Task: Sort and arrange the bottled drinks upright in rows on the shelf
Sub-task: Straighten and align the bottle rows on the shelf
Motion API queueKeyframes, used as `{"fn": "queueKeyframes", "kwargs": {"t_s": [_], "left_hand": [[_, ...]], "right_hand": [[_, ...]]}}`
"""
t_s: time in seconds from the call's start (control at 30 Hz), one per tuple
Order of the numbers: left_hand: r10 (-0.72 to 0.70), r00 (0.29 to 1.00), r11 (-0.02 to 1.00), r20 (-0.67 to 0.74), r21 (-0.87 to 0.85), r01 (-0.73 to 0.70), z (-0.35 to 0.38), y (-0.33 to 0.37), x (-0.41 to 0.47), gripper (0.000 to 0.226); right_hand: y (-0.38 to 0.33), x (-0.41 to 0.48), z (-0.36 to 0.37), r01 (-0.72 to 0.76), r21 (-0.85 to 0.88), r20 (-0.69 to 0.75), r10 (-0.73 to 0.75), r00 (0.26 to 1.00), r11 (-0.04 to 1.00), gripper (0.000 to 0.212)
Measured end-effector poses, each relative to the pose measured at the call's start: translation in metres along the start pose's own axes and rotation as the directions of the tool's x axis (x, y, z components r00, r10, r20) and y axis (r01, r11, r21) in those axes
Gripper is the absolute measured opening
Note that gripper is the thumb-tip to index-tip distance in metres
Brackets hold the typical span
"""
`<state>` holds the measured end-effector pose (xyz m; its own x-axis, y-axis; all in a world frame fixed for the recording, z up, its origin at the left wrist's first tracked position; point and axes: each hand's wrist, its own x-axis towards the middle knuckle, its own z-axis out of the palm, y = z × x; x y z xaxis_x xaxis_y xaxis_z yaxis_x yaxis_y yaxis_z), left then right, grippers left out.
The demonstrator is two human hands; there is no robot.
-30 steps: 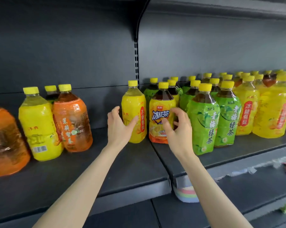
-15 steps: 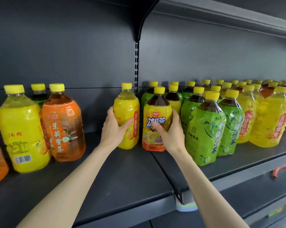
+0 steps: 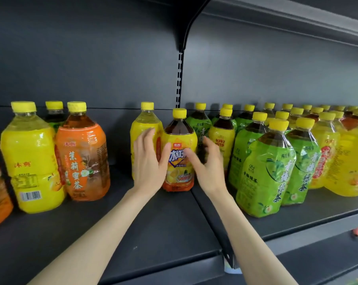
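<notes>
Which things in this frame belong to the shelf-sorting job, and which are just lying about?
Job: left hand, right hand, iced tea bottle between them, yellow bottle behind the left hand, green tea bottles, orange tea bottle, shelf.
Lying about: pale object below the shelf edge, red-orange item at lower right.

Head camera faces the shelf (image 3: 170,223) close up, roughly level.
</notes>
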<state>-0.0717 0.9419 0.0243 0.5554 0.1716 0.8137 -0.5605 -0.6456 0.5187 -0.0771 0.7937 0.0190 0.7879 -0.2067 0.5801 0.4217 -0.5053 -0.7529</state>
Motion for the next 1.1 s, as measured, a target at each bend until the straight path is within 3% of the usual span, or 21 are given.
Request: {"fn": "queueKeyframes", "kwargs": {"t_s": [0.1, 0.23, 0.33, 0.4, 0.53, 0.7, 0.93, 1.1], "left_hand": [[0.017, 0.998, 1.000, 0.053, 0.019, -0.018, 0.007, 0.005, 0.006, 0.072], [0.009, 0.996, 0.989, 0.086, 0.144, -0.022, 0.012, 0.007, 0.017, 0.086], [0.037, 0.994, 0.980, 0.104, 0.189, -0.057, 0.009, 0.005, 0.025, 0.088], [0.061, 0.992, 0.984, 0.107, 0.162, -0.078, 0.006, 0.006, 0.025, 0.084], [0.063, 0.991, 0.992, 0.118, 0.100, -0.075, 0.002, 0.009, 0.019, 0.078], [0.062, 0.995, 0.994, 0.072, 0.081, -0.068, -0.007, 0.008, 0.015, 0.080], [0.027, 1.000, 1.000, -0.006, -0.001, -0.027, -0.012, 0.005, 0.008, 0.076], [0.012, 1.000, 0.994, -0.023, -0.106, -0.014, -0.013, 0.006, 0.006, 0.078]], "right_hand": [[0.002, 0.015, -0.019, 0.062, -0.054, -0.170, -0.070, 0.983, 0.997, 0.061], [0.000, 0.040, -0.028, 0.001, -0.072, -0.136, -0.011, 0.991, 0.997, 0.066], [0.001, 0.048, -0.028, -0.017, -0.190, -0.148, -0.011, 0.989, 0.982, 0.066], [0.000, 0.051, -0.026, -0.020, -0.259, -0.176, -0.027, 0.984, 0.966, 0.064], [-0.001, 0.046, -0.018, -0.016, -0.230, -0.176, -0.025, 0.984, 0.973, 0.062], [0.004, 0.043, -0.012, -0.029, -0.026, -0.147, 0.025, 0.989, 0.999, 0.055], [0.004, 0.045, -0.012, -0.064, -0.248, -0.218, 0.009, 0.976, 0.967, 0.069], [-0.005, 0.026, -0.018, 0.005, -0.222, -0.178, -0.046, 0.983, 0.975, 0.066]]}}
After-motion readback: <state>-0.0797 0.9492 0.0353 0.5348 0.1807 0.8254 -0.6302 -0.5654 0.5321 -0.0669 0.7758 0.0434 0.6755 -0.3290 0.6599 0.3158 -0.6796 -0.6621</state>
